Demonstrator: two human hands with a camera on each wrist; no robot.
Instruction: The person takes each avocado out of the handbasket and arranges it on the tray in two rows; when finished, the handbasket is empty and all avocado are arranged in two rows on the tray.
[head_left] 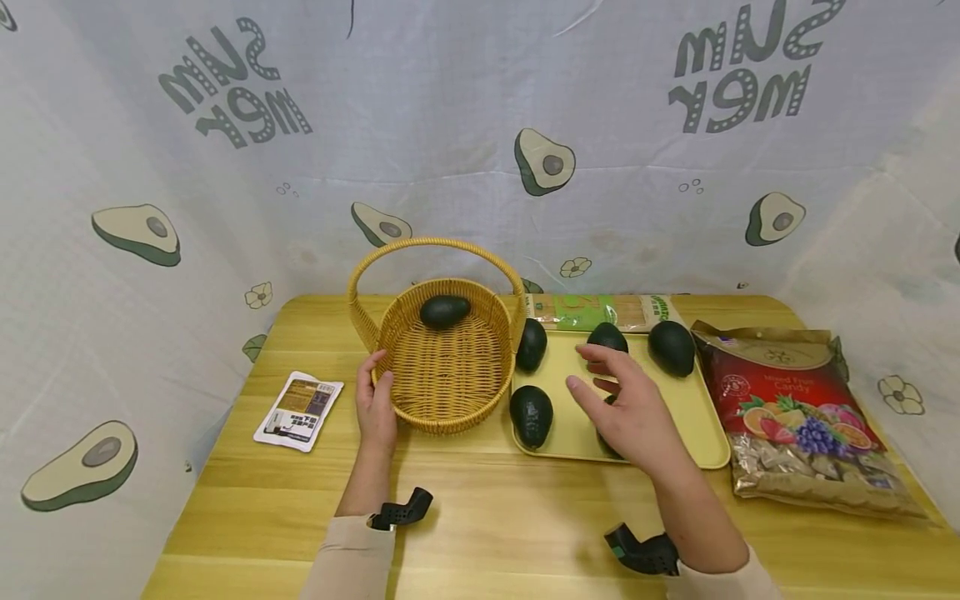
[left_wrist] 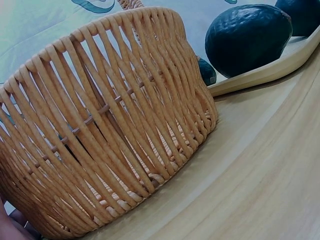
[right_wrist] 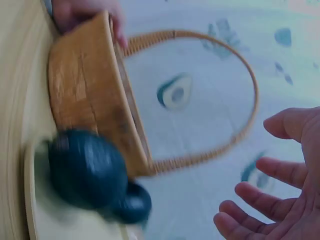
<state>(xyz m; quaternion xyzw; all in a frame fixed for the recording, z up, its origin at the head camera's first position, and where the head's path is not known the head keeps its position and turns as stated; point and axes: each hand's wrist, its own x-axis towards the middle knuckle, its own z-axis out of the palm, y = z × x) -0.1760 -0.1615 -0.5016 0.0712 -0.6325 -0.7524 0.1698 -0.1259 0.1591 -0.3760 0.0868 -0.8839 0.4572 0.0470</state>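
Note:
A round wicker basket point(head_left: 447, 379) with a tall hoop handle stands on the table, one dark avocado point(head_left: 446, 312) lying inside near its back wall. My left hand point(head_left: 377, 408) holds the basket's left rim, with a finger hooked over the edge in the right wrist view. Over the yellow tray point(head_left: 573, 446) hovers my right hand point(head_left: 628, 408), fingers spread and relaxed, holding nothing. Several avocados lie on the tray, among them a front-left avocado point(head_left: 531, 417) and a back-right avocado point(head_left: 671, 348). Another avocado point(head_left: 609, 433) is partly hidden beneath the right hand.
A red and gold bag of fruit candy point(head_left: 802, 417) lies right of the tray. Behind the tray is a long flat package point(head_left: 600, 312) with a green label. A small white packet point(head_left: 299, 411) lies left of the basket. A printed curtain point(head_left: 450, 125) hangs behind the table.

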